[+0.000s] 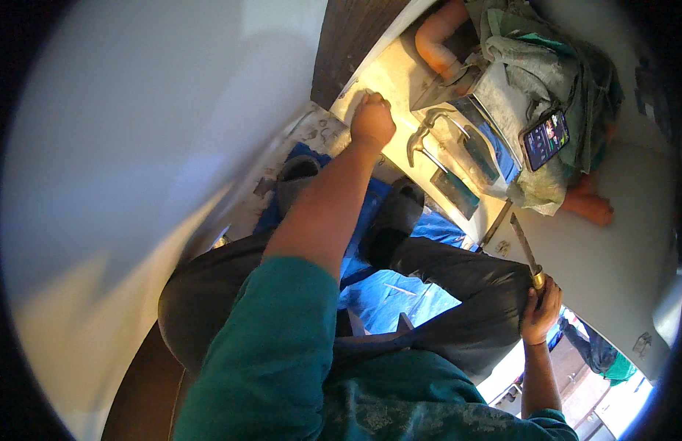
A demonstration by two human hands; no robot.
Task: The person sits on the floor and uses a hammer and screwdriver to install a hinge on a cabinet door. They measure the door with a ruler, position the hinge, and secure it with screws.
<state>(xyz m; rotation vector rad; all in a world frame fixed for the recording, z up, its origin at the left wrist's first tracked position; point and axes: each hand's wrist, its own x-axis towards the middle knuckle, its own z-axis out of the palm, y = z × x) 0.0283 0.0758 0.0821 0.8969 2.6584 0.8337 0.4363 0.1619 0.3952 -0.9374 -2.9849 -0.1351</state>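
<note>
Plainly, a chisel [527, 246] at near right in the right hand [540, 314]
Right fingers [551, 294] wrap its handle [539, 278], blade pointing far; the left hand [372, 122], left of a hammer [456, 192], has fingers curled together over a pale board [391, 67], though I cannot tell whether they pinch anything; a phone [546, 140] lies on grey cloth [528, 70] at far right
</note>
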